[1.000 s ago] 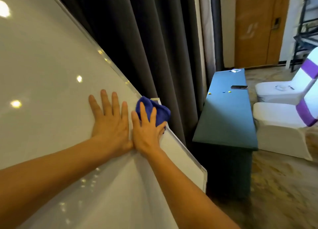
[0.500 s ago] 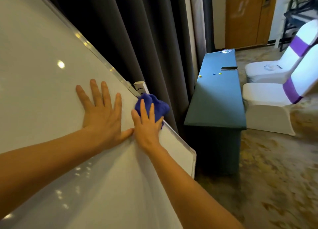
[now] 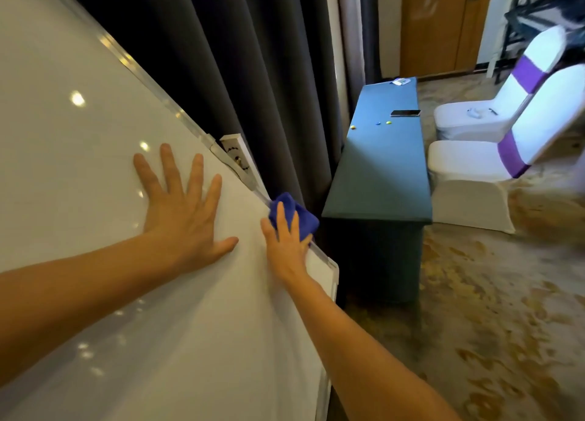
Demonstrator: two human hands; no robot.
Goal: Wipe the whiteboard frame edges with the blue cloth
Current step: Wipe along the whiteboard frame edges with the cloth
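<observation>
Whiteboard: large, glossy white, tilted across your view, ceiling lights reflected in it; a thin silver frame runs down its far edge to a rounded corner near your right wrist.

Curtain: dark grey, pleated, directly behind the frame.

Table: long, draped in teal cloth, beside the curtain; a phone and a few small coloured bits lie on it.

Chairs: two, white covers with purple sashes, just beyond the table on a patterned brown carpet.

Your left hand: flat on the board, fingers spread wide, holding nothing.

Your right hand: fingers extended, lying close together over the cloth, pressing it to the frame.

Blue cloth: deep blue, bunched into a soft wad, on the frame edge above the corner, bulging out beyond your fingertips toward the curtain.
</observation>
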